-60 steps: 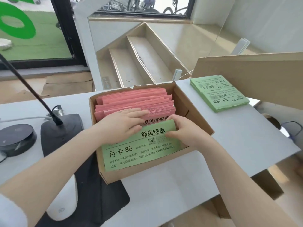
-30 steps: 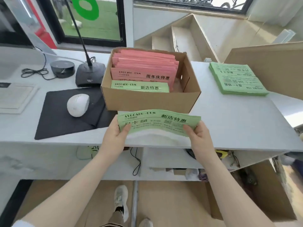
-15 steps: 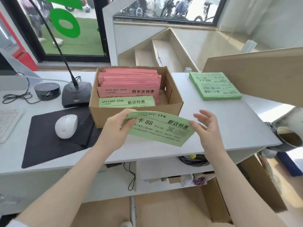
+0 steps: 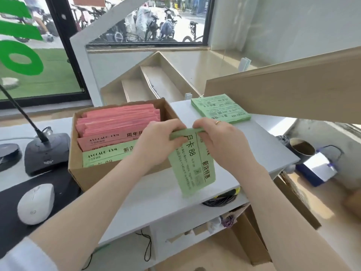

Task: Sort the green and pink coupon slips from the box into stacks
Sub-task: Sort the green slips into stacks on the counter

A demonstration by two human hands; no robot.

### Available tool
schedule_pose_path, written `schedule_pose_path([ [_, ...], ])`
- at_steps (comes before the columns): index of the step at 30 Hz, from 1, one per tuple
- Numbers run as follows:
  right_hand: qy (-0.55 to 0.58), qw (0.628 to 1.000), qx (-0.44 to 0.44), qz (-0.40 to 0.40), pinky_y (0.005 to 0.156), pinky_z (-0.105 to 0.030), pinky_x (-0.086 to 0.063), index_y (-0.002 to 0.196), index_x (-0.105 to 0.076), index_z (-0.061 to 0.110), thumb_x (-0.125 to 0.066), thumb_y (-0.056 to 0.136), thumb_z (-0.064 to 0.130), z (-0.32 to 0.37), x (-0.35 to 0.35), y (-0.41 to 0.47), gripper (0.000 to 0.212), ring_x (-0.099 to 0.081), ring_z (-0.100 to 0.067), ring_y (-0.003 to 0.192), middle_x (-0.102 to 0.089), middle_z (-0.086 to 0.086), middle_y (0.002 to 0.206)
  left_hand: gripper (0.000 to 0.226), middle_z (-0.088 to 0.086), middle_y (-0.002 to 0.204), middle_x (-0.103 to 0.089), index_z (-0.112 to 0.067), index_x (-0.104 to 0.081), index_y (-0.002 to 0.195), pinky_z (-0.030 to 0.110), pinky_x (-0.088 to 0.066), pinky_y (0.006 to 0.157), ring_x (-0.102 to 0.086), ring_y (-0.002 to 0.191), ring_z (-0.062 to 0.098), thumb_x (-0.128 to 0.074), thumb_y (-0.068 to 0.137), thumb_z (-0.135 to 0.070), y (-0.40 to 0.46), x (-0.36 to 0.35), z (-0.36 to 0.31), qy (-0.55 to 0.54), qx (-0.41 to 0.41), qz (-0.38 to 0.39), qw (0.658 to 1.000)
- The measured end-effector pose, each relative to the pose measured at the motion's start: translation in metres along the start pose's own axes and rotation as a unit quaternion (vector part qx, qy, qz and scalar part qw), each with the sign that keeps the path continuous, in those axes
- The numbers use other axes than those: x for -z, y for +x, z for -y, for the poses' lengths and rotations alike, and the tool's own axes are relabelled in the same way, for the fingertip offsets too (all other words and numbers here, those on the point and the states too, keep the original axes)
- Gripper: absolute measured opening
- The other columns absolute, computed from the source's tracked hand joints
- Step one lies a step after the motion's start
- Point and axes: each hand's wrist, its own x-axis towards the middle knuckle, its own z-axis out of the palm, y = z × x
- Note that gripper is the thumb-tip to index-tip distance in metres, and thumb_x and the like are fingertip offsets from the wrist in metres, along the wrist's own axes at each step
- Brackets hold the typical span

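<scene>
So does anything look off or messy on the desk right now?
Little stands out. The green slip hangs lengthwise with its top edge curled over in the grip of both hands, left hand and right hand. The green stack and the slips in the box look tidy.

I get bright daylight from the window (image 4: 144, 20) behind the cardboard box (image 4: 91, 173); the street through it is nearly washed out. Shadows on the white surface (image 4: 156, 196) are soft. My wide lens bends straight lines toward the edges, and compression blurs fine print on the green slip (image 4: 192, 169).
</scene>
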Motion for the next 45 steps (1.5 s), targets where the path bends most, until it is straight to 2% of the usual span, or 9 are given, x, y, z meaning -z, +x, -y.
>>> schedule_pose_path([
  [5, 0.203, 0.960, -0.192, 0.017, 0.059, -0.027, -0.042, 0.097, -0.056, 0.015, -0.053, 0.091, 0.008, -0.066, -0.006, 0.013, 0.010, -0.052, -0.009, 0.061, -0.060, 0.005, 0.078, 0.008, -0.005, 0.080, -0.073, -0.015, -0.065, 0.087, 0.024, -0.049, 0.050, -0.070, 0.070, 0.012, -0.068, 0.082, -0.021, 0.046, -0.024, 0.001, -0.212, 0.125, 0.037, 0.968],
  [14, 0.471, 0.767, -0.431, -0.063, 0.053, -0.019, -0.050, 0.089, -0.053, 0.017, -0.049, 0.094, 0.005, -0.233, -0.048, 0.072, 0.014, -0.057, -0.010, 0.067, -0.060, -0.002, 0.084, 0.007, 0.002, 0.079, -0.074, -0.015, -0.064, 0.089, 0.024, -0.056, 0.064, -0.070, 0.069, 0.012, -0.067, 0.083, -0.014, 0.147, -0.093, 0.035, -0.212, 0.258, 0.154, 0.930],
  [17, 0.485, 0.734, -0.473, -0.052, 0.052, -0.019, -0.047, 0.090, -0.052, 0.015, -0.049, 0.094, 0.004, -0.283, -0.069, 0.098, 0.012, -0.052, -0.011, 0.064, -0.059, -0.002, 0.085, 0.007, -0.003, 0.074, -0.072, -0.016, -0.063, 0.087, 0.020, -0.056, 0.061, -0.068, 0.064, 0.009, -0.065, 0.084, -0.011, 0.183, -0.115, 0.045, -0.269, 0.333, 0.107, 0.897],
  [21, 0.537, 0.677, -0.502, -0.037, 0.047, -0.017, -0.050, 0.083, -0.051, 0.014, -0.047, 0.094, 0.003, -0.330, -0.098, 0.126, 0.016, -0.049, -0.010, 0.055, -0.059, -0.004, 0.081, 0.011, 0.002, 0.091, -0.071, -0.011, -0.059, 0.100, 0.024, -0.053, 0.070, -0.067, 0.074, 0.014, -0.054, 0.091, -0.007, 0.223, -0.147, 0.055, -0.449, 0.450, -0.001, 0.772],
  [25, 0.551, 0.644, -0.530, -0.032, 0.048, -0.016, -0.052, 0.096, -0.051, 0.007, -0.046, 0.095, 0.002, -0.360, -0.125, 0.147, 0.008, -0.053, -0.014, 0.062, -0.059, -0.005, 0.081, 0.020, 0.008, 0.098, -0.067, -0.007, -0.051, 0.111, 0.021, -0.055, 0.055, -0.066, 0.076, 0.017, -0.048, 0.093, -0.001, 0.260, -0.175, 0.060, -0.413, 0.459, -0.076, 0.783],
  [29, 0.526, 0.668, -0.526, -0.027, 0.050, -0.014, -0.052, 0.106, -0.050, 0.004, -0.049, 0.094, 0.002, -0.387, -0.144, 0.167, 0.013, -0.059, -0.013, 0.070, -0.061, -0.007, 0.089, 0.023, 0.015, 0.104, -0.065, -0.010, -0.051, 0.109, 0.033, -0.057, 0.069, -0.067, 0.081, 0.025, -0.053, 0.089, 0.001, 0.302, -0.195, 0.079, -0.344, 0.468, -0.147, 0.800],
  [32, 0.424, 0.764, -0.486, 0.021, 0.057, -0.018, -0.052, 0.107, -0.056, 0.004, -0.055, 0.091, 0.006, -0.403, -0.157, 0.179, 0.017, -0.059, -0.012, 0.067, -0.064, -0.005, 0.093, 0.024, 0.011, 0.102, -0.066, -0.013, -0.053, 0.108, 0.045, -0.054, 0.084, -0.066, 0.091, 0.028, -0.055, 0.087, -0.002, 0.320, -0.210, 0.100, -0.269, 0.474, -0.159, 0.823],
  [37, 0.271, 0.874, -0.396, 0.077, 0.075, -0.033, -0.050, 0.107, -0.060, 0.009, -0.058, 0.087, 0.012, -0.414, -0.174, 0.191, 0.021, -0.060, -0.016, 0.083, -0.065, 0.000, 0.095, 0.024, 0.005, 0.096, -0.066, -0.019, -0.057, 0.105, 0.038, -0.053, 0.082, -0.065, 0.092, 0.025, -0.056, 0.084, -0.006, 0.328, -0.231, 0.121, -0.191, 0.485, -0.169, 0.837],
  [45, 0.208, 0.898, -0.376, 0.098, 0.075, -0.026, -0.041, 0.108, -0.060, 0.009, -0.056, 0.088, 0.010, -0.430, -0.186, 0.189, 0.020, -0.055, -0.016, 0.088, -0.062, -0.002, 0.099, 0.030, 0.004, 0.102, -0.065, -0.014, -0.059, 0.113, 0.035, -0.051, 0.082, -0.064, 0.091, 0.022, -0.059, 0.083, -0.012, 0.326, -0.245, 0.140, -0.185, 0.503, -0.158, 0.829],
])
